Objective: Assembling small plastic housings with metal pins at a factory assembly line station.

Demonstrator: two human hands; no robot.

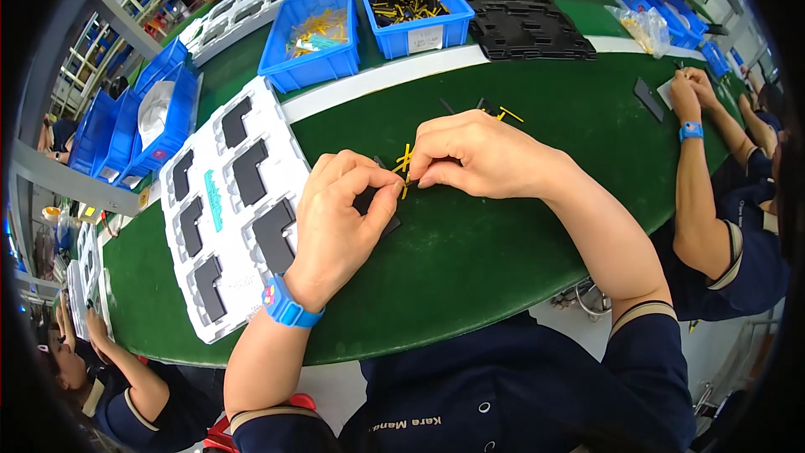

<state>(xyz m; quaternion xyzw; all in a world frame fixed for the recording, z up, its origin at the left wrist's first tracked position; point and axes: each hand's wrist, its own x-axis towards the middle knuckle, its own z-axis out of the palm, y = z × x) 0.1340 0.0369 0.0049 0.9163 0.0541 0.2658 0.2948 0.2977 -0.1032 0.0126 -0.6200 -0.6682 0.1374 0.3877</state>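
My left hand (344,214), with a blue band on its wrist, is closed in a pinch near the middle of the table. Its thumb and index fingertips meet on a thin yellow strip (406,190), mostly covered by the fingers. From the other side my right hand (474,155) pinches at the same spot, fingertips almost touching the left ones; what it grips is too small to make out. More yellow strips (403,158) lie just beyond the fingertips. A flat black piece (391,225) shows partly under my left hand. Behind the right hand are further black and yellow bits (508,114).
A white moulded tray (289,147) holds several black L-shaped pieces (249,172) and a teal strip (214,200). Blue bins (306,75) of small parts and a black tray (532,21) stand beyond. At right, a co-worker's hands (692,88) work by a dark flat piece (647,99); another person sits left.
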